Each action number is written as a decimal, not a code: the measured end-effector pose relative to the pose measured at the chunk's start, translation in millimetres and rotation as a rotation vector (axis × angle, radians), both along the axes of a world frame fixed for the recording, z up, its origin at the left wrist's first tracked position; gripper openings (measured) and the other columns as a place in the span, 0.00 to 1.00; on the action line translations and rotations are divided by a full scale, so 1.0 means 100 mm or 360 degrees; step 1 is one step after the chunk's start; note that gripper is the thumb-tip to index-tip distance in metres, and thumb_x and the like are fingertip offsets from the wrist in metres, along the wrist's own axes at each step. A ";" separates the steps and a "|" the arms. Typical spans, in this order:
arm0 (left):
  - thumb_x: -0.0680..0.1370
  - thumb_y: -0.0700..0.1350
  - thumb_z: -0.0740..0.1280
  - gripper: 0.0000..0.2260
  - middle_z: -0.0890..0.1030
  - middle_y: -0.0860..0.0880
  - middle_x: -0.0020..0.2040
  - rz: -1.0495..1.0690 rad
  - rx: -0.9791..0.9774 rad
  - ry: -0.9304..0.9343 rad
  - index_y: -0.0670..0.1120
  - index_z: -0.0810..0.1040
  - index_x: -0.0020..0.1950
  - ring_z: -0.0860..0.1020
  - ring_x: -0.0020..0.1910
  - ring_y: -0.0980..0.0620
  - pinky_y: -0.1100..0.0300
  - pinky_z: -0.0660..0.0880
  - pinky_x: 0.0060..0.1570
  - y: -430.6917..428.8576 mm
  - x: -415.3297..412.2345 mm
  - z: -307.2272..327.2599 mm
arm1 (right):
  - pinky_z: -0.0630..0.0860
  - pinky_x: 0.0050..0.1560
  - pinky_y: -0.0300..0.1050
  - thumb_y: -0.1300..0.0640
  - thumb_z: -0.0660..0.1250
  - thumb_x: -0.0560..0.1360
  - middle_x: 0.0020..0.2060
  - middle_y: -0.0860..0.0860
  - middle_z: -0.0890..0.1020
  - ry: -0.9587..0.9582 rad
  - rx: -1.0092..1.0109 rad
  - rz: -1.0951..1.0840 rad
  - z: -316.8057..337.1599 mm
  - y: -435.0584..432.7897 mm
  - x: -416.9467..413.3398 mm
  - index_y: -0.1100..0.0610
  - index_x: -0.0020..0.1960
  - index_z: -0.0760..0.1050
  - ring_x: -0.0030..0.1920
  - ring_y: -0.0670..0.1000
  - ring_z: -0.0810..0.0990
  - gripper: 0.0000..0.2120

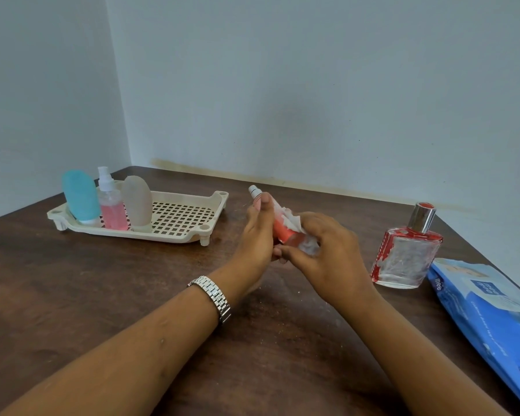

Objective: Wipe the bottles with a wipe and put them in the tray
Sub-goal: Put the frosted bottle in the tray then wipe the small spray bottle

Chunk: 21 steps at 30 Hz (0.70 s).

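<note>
Firmly, left hand (255, 237) grips tilted bottle (282, 230); right hand (334, 252) pinches wipe (289, 219).

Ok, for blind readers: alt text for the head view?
The left hand holds an orange bottle while the right hand rubs it with a white wipe over a wooden table. Three bottles stand in a cream tray; a glass bottle and blue wipe pack sit nearby.

the tray (162, 236) sits far left on the table (102, 295); in its left end a spray bottle (111, 205) stands between the left squeeze bottle (80, 195) and the right squeeze bottle (137, 202). right of it, mid-table, the left hand (255, 235) and right hand (330, 250) hold a small bottle (282, 230) and wipe (290, 220). further right: a perfume bottle (406, 256), then a wipes pack (493, 313).
</note>
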<state>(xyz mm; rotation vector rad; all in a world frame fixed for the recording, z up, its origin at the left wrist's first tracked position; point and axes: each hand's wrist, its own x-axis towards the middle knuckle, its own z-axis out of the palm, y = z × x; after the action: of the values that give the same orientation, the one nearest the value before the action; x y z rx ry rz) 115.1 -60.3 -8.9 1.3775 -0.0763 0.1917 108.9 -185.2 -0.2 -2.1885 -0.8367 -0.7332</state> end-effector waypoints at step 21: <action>0.75 0.46 0.70 0.12 0.76 0.49 0.33 0.0008 -0.0522 0.0012 0.40 0.77 0.54 0.73 0.27 0.59 0.67 0.74 0.29 0.03 0.01 0.07 | 0.70 0.35 0.26 0.54 0.72 0.70 0.36 0.42 0.81 0.0129 0.0847 -0.0253 0.00 -0.08 0.07 0.57 0.50 0.82 0.37 0.37 0.77 0.10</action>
<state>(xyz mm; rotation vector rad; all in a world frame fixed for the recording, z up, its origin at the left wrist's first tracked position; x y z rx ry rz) 115.7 -57.5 -2.3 1.0518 -0.0332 0.1938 115.7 -192.7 0.0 -1.7980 -0.3698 -0.8273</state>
